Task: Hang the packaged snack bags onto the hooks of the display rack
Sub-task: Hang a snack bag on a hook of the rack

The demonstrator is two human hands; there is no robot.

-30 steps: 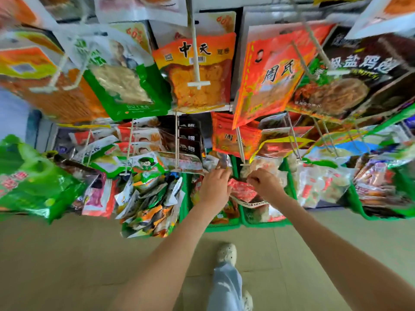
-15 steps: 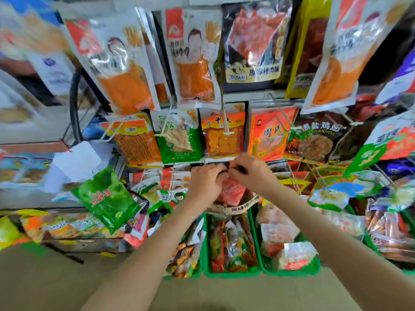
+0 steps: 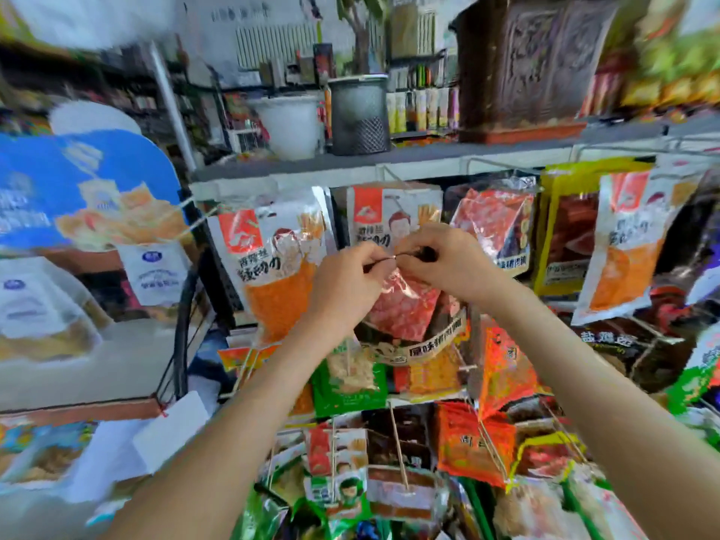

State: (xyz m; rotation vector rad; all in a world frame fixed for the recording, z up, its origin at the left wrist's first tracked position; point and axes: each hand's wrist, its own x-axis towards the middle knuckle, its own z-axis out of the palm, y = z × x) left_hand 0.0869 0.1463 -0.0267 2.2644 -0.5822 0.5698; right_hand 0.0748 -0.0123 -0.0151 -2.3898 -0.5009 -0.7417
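Observation:
Both of my hands hold one clear snack bag [image 3: 405,309] with red meat inside and a banner label along its bottom. My left hand [image 3: 346,284] pinches the bag's top edge on the left. My right hand [image 3: 444,263] pinches the top on the right. The bag hangs in front of the top row of the display rack [image 3: 428,171], between an orange-and-white snack bag [image 3: 272,267] and a matching red meat bag [image 3: 495,224] on its hook. The hook behind my fingers is hidden.
Lower rows carry several hung bags on wire hooks [image 3: 397,446], green, orange and red. A shelf above holds a white bucket [image 3: 290,124], a mesh bin [image 3: 360,115] and a brown box [image 3: 533,68]. A blue display board [image 3: 78,189] stands at the left.
Both hands have lifted the red meat bag from the green bins at floor level to the top row of the rack. My view has tilted upward with it.

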